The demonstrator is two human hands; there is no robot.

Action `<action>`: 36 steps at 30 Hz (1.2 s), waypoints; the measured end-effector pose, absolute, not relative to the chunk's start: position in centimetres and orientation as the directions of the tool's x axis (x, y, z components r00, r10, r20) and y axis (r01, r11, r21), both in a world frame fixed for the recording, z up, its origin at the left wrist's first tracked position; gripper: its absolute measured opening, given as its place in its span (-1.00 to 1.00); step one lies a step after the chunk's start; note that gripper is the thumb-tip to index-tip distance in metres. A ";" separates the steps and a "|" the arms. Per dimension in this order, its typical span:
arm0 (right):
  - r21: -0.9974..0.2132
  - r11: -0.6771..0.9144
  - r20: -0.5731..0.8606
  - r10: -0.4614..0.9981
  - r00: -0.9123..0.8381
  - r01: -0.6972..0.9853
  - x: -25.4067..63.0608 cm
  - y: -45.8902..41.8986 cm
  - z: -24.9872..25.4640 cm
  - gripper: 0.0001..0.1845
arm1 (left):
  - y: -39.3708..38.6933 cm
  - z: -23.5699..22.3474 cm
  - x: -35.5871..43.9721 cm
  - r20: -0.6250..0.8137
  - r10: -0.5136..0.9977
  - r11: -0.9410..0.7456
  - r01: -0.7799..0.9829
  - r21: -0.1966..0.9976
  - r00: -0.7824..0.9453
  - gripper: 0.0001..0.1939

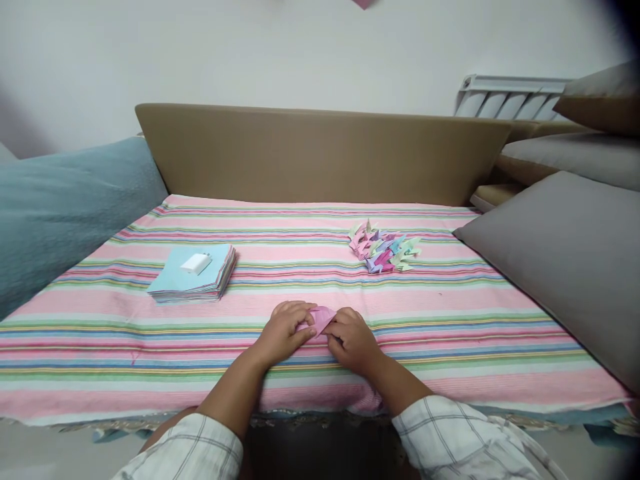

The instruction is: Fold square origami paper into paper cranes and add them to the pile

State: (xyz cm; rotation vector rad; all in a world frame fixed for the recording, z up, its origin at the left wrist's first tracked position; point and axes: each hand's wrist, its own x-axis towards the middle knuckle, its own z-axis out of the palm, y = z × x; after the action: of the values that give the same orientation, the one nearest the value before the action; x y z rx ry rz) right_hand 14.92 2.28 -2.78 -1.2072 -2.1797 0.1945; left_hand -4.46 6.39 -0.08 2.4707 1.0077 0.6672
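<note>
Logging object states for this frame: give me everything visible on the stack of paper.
The paper stack is a thick pile of squarish sheets, light blue on top, with mixed colors showing at the slightly uneven edges. It lies flat on the striped cloth, left of the folded paper pieces. A small white object rests on top. Neither hand touches it.

Folded pink paper [323,320]: partly hidden by fingers of both hands; crease detail too small to tell. Radiator [510,97]: lower part hidden behind sofa back. Upper pillow [607,97]: cut off, right edge. Pink scrap [363,3]: cut off, top edge.
</note>
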 end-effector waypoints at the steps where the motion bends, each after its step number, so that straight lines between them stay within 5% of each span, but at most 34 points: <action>1: -0.400 0.581 0.458 0.797 -0.394 0.709 14.9 2.2 -2.8 -0.75 | 6.4 -0.1 -4.4 0.287 0.733 -0.659 0.539 0.524 0.617 -0.92; 7: -0.404 0.630 0.425 0.771 -0.474 0.663 15.5 2.2 -2.3 -0.75 | 6.3 -0.2 -4.2 0.300 0.733 -0.662 0.541 0.518 0.610 -0.90; 11: -0.627 0.502 0.385 0.864 -0.324 0.596 16.1 2.1 -2.2 -0.79 | 6.2 -0.2 -4.2 0.303 0.723 -0.677 0.550 0.489 0.620 -0.86; 14: -0.764 0.386 0.339 0.922 -0.187 0.517 16.4 1.9 -2.1 -0.56 | 6.2 -0.2 -4.1 0.310 0.710 -0.694 0.555 0.458 0.633 -0.84; 16: -0.753 0.416 0.353 0.909 -0.221 0.509 16.5 1.9 -1.9 -0.47 | 6.2 -0.2 -4.1 0.315 0.703 -0.703 0.558 0.440 0.638 -0.84; 20: -0.685 0.497 0.385 0.868 -0.314 0.533 16.5 2.1 -1.3 -0.72 | 6.2 -0.5 -4.1 0.322 0.702 -0.706 0.561 0.433 0.635 -0.81; 26: -0.690 0.431 0.373 0.900 -0.225 0.582 16.2 2.4 -1.5 -0.82 | 6.0 -0.5 -4.2 0.321 0.747 -0.657 0.574 0.488 0.582 -0.58; 36: -0.543 0.433 0.412 0.884 -0.221 0.719 16.3 2.8 -2.4 -0.84 | 5.9 -0.3 -4.2 0.285 0.723 -0.681 0.583 0.443 0.629 -0.74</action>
State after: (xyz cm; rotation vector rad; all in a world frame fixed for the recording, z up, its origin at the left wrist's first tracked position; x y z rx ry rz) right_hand 16.31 2.75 -2.42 -1.3471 -2.0033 0.3083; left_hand -4.24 5.93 -0.29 2.5444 1.0517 0.6434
